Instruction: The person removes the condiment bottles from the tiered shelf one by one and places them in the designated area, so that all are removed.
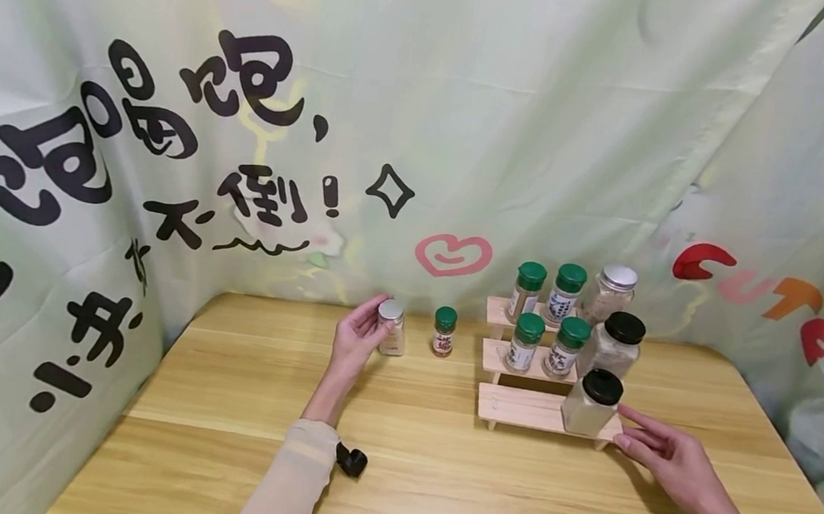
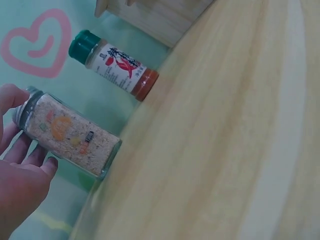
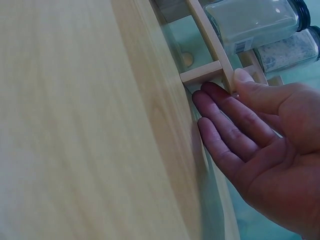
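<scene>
My left hand (image 1: 355,341) holds a clear glass jar (image 1: 393,341) near its silver lid, at the back of the table. In the left wrist view, speckled pale seasoning fills the jar. Beside it stands a small green-capped spice bottle (image 1: 442,342) with reddish contents. At the right, my right hand (image 1: 677,465) pinches the front right end of a three-step wooden rack (image 1: 520,411), thumb on its edge and fingers beneath. A black-lidded jar (image 1: 589,410) of pale powder stands on the lowest step, close to that hand.
On the rack's middle step are two green-capped bottles (image 1: 524,354) and a black-lidded jar (image 1: 609,353). The top step bears two more green-capped bottles (image 1: 564,302) and a silver-lidded jar (image 1: 611,299). A printed curtain (image 1: 530,135) hangs behind the wooden table (image 1: 432,494).
</scene>
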`<state>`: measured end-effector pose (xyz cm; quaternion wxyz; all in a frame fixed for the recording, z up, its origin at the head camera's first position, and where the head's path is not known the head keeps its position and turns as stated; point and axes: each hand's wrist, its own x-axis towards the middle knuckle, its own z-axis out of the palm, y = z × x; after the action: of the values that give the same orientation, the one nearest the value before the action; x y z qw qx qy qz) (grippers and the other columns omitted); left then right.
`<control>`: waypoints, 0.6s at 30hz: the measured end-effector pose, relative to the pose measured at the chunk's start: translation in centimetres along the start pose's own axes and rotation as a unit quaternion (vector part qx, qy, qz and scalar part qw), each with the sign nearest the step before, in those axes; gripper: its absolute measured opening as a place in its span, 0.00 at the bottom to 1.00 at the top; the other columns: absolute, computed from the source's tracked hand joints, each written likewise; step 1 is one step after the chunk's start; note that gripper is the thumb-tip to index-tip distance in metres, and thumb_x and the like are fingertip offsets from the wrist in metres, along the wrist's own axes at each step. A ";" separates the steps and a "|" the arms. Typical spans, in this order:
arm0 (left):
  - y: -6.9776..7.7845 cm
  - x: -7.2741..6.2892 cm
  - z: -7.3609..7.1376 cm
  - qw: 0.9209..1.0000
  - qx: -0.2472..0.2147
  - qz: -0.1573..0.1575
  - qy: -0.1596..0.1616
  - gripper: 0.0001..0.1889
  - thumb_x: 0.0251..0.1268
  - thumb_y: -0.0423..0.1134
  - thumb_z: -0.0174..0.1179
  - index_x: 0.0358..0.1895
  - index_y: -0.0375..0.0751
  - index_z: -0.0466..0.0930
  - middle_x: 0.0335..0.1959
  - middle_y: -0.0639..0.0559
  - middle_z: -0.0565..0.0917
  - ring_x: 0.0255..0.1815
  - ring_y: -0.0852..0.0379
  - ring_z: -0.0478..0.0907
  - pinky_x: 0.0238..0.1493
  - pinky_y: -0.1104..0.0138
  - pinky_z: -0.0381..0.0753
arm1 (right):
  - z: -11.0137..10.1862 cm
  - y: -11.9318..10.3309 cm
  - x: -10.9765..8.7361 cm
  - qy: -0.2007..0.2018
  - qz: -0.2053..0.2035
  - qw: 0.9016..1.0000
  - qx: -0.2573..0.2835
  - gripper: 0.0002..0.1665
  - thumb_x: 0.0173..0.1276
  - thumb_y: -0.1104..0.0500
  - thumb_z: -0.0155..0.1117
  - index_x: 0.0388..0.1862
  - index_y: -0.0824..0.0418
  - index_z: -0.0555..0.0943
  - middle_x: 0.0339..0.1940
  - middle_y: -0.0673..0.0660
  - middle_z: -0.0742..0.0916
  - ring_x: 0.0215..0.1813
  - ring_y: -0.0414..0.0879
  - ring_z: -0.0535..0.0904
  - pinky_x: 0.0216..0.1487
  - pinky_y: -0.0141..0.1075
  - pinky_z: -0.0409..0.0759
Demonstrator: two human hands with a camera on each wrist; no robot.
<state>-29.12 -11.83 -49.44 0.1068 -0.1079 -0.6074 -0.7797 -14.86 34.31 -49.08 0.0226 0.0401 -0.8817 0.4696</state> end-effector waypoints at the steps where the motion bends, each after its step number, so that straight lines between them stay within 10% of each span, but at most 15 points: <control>1: 0.1 0.0 0.0 1.000 0.000 0.006 -0.001 0.27 0.63 0.17 0.63 0.67 0.25 0.73 0.68 0.31 0.75 0.73 0.40 0.69 0.73 0.63 0.68 | 0.0 0.0 0.0 -0.002 0.004 1.000 -0.002 0.33 0.74 0.59 0.68 0.70 0.76 0.72 0.53 0.69 0.87 0.44 0.31 0.85 0.43 0.15 0.75; 18: 4.8 -1.5 2.0 0.995 0.053 0.077 0.031 0.24 0.61 0.17 0.64 0.62 0.24 0.77 0.62 0.31 0.80 0.68 0.37 0.74 0.76 0.52 0.66 | 0.0 0.0 0.0 -0.008 0.001 1.000 0.002 0.33 0.74 0.59 0.67 0.70 0.76 0.71 0.49 0.66 0.89 0.43 0.31 0.86 0.42 0.15 0.76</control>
<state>-26.16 -11.02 -45.00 0.1906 -0.1245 -0.6344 -0.7387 -14.81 34.37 -49.11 0.0148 0.0425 -0.8809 0.4712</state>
